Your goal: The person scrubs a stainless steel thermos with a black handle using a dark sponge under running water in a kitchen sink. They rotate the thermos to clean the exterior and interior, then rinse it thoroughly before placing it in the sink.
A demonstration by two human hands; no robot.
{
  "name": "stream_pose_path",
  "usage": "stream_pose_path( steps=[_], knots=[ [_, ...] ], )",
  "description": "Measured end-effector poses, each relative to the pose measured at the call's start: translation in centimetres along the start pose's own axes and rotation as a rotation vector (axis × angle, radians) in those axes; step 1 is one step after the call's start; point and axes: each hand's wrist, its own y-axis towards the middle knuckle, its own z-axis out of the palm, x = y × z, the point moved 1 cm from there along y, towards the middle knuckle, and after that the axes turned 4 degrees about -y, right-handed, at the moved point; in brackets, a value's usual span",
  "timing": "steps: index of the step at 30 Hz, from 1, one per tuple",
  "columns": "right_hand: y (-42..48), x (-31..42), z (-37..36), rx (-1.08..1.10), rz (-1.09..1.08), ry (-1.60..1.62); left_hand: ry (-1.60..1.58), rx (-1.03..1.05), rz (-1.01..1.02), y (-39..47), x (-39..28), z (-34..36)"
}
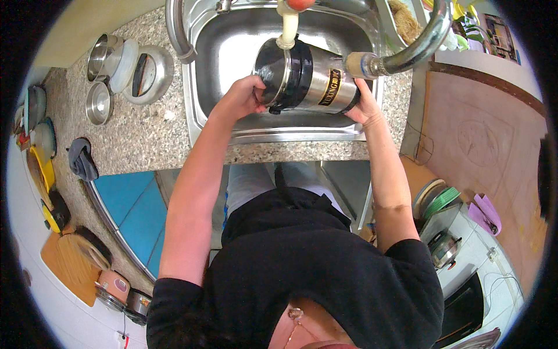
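A large stainless steel canister with black bands (322,83) lies tilted on its side over the steel sink (279,136). My left hand (246,98) grips its dark, rounded end at the left. My right hand (365,104) holds the right end around the black-edged base, with part of the palm hidden behind it. Just above the canister's left part is a pale tap nozzle (289,28) with a red top. Whether water runs from it I cannot tell.
Steel bowls (99,103), a translucent lid (124,65) and a steel lid with a black handle (163,76) lie on the granite counter (144,135) at the left. A grey cloth (83,160) hangs at its edge. Curved metal pipes (418,54) arch over the sink's sides.
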Motion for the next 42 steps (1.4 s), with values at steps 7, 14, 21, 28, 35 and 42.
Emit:
stream_pose_path(
  steps=[7,14,21,28,35,42],
  knots=[
    [-1.1,0.1,4.0,-0.221,-0.283,-0.385,-0.190,-0.154,0.175,6.0,1.9,-0.5],
    [-4.8,1.1,9.9,-0.275,-0.658,-0.994,0.389,0.145,0.419,3.8,1.0,1.7],
    [-4.1,1.3,8.9,-0.457,-0.611,-0.918,-0.522,-0.016,0.202,4.2,1.2,2.2],
    [-1.9,0.7,6.6,-0.502,-0.327,-0.460,-0.153,-0.568,0.509,0.3,0.7,5.7],
    [1.7,0.6,7.0,-0.185,-0.247,-0.121,-0.031,-0.209,0.273,-5.6,-3.5,4.7],
    [9.4,-4.6,7.0,-0.189,-0.299,-1.853,-0.316,-0.091,0.465,-7.5,-7.3,1.0]
  ],
)
